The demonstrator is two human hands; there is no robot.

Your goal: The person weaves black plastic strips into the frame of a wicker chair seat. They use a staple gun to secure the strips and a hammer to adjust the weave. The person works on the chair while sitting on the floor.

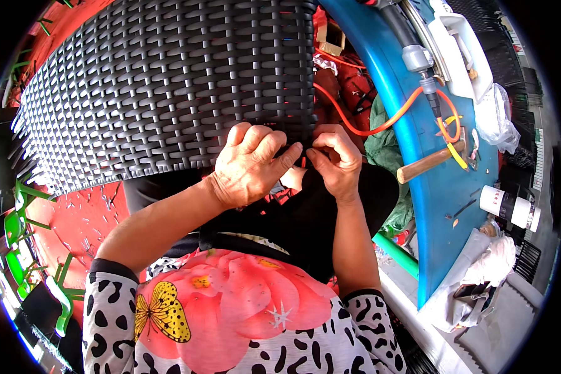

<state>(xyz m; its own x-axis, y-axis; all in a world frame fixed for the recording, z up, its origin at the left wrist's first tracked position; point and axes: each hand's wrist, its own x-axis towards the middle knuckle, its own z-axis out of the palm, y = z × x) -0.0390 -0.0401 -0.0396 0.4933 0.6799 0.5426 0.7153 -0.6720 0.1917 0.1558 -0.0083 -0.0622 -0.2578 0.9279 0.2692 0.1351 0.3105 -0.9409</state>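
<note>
A large dark grey woven wicker panel (187, 81) slants across my lap and fills the upper left. At its near right corner, my left hand (250, 163) is closed, fingers curled over the edge and thumb pointing right. Close beside it, my right hand (338, 163) is closed too, with thumb and index finger bent toward each other at the same corner. Whatever is between the right fingertips is too small and dark to make out. The two thumbs nearly meet.
On the blue table (430, 224) to my right lie a grey power tool (416, 57) by an orange hose (380, 128), a wooden-handled hammer (425, 163), a white tray (458, 56) and a white cylindrical container (510, 207). Green-framed chair parts (59, 305) stand at left on red flooring.
</note>
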